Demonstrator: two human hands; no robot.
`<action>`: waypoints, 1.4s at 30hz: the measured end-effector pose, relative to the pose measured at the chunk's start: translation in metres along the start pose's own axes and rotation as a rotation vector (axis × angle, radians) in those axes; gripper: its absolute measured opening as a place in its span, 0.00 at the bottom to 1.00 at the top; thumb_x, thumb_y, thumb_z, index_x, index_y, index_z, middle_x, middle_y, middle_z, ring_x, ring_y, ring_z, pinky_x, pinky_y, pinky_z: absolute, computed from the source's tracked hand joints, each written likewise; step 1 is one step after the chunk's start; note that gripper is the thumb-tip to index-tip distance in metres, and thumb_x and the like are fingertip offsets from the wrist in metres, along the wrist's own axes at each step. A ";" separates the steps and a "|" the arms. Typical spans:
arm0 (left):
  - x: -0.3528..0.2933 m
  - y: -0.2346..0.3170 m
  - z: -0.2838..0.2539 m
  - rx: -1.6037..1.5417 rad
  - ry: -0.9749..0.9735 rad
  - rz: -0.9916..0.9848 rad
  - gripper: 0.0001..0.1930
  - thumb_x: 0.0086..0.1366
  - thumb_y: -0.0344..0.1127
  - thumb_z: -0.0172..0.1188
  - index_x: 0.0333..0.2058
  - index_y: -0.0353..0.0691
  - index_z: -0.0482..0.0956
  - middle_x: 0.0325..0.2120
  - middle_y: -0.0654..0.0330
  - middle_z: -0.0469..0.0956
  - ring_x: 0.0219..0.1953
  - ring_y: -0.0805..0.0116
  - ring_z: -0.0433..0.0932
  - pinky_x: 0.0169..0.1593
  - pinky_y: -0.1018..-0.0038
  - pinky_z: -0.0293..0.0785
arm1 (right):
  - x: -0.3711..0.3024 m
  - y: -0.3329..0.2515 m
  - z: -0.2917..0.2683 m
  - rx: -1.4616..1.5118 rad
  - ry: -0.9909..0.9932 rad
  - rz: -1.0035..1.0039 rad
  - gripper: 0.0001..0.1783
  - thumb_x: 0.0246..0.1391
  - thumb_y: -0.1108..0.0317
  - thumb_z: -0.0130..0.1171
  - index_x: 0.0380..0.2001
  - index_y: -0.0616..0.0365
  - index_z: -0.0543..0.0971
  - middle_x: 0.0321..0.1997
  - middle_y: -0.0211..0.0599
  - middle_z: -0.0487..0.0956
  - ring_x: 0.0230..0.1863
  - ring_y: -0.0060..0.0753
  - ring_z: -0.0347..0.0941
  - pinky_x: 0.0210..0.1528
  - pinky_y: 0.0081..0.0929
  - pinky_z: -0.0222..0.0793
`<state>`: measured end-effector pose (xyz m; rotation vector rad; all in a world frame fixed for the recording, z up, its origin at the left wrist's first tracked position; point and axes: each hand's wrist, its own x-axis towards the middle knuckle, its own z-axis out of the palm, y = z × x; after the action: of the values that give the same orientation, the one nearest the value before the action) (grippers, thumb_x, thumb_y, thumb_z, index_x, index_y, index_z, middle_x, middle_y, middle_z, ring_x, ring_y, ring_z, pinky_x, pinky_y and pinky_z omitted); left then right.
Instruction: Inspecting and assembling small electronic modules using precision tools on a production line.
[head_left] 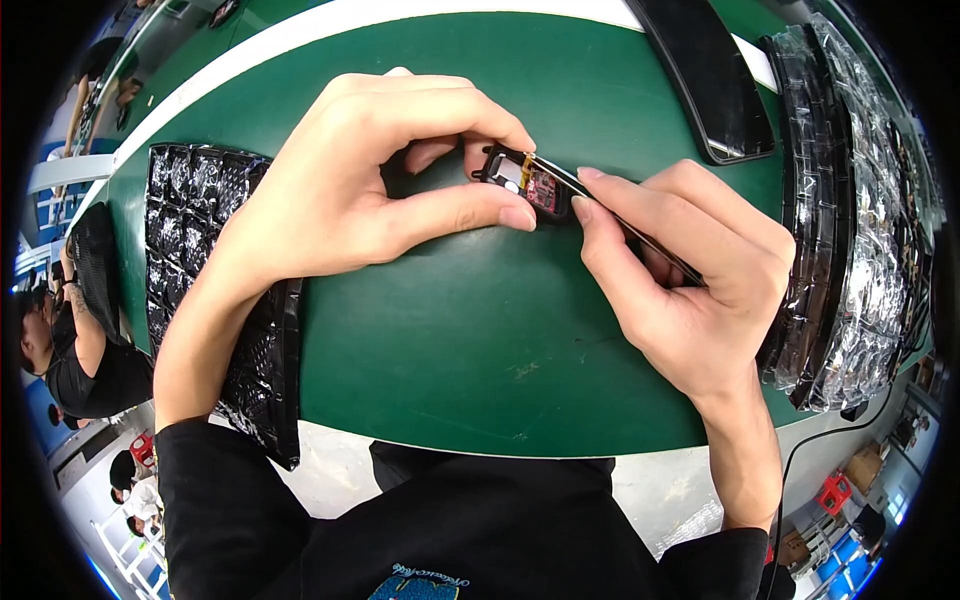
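Note:
Between the thumb and fingers of my left hand (375, 165) is a small black electronic device (510, 172) with its inside exposed. A silvery block, a yellowish strip and a red circuit board show within its casing. My right hand (690, 260) pinches a pair of thin dark tweezers (640, 235). Their tips reach the device's upper edge beside the yellowish strip; whether they grip anything there I cannot tell. Both hands are held over the green table, near its middle.
On the green table (450, 340), a black compartment tray (190, 215) lies under my left forearm. A dark glossy panel (715, 90) sits at the far right. Stacked plastic-wrapped trays (850, 230) line the right edge. Another person (90, 350) sits at the left.

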<state>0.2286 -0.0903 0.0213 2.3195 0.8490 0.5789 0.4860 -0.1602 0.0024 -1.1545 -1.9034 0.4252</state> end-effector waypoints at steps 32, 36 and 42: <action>0.002 -0.018 -0.008 -0.081 -0.134 0.087 0.31 0.49 0.44 0.85 0.52 0.38 0.91 0.39 0.62 0.89 0.30 0.69 0.70 0.39 0.70 0.67 | 0.003 -0.004 -0.014 0.193 -0.160 0.252 0.07 0.57 0.80 0.75 0.40 0.66 0.93 0.23 0.26 0.78 0.23 0.11 0.66 0.26 0.17 0.53; 0.003 -0.018 -0.007 -0.086 -0.128 0.094 0.31 0.49 0.45 0.85 0.51 0.38 0.91 0.38 0.62 0.88 0.30 0.69 0.70 0.39 0.70 0.66 | 0.001 -0.003 -0.013 0.204 -0.154 0.263 0.07 0.57 0.80 0.75 0.40 0.66 0.93 0.23 0.26 0.78 0.23 0.11 0.66 0.26 0.17 0.53; 0.003 -0.015 -0.007 -0.087 -0.122 0.100 0.29 0.51 0.45 0.85 0.51 0.39 0.91 0.37 0.63 0.88 0.30 0.69 0.69 0.39 0.70 0.66 | 0.003 -0.003 -0.012 0.203 -0.152 0.246 0.07 0.57 0.80 0.75 0.40 0.66 0.93 0.23 0.26 0.78 0.23 0.11 0.66 0.25 0.17 0.53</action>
<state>0.2200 -0.0764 0.0171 2.3014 0.6413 0.5006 0.4934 -0.1609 0.0126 -1.2523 -1.8020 0.8423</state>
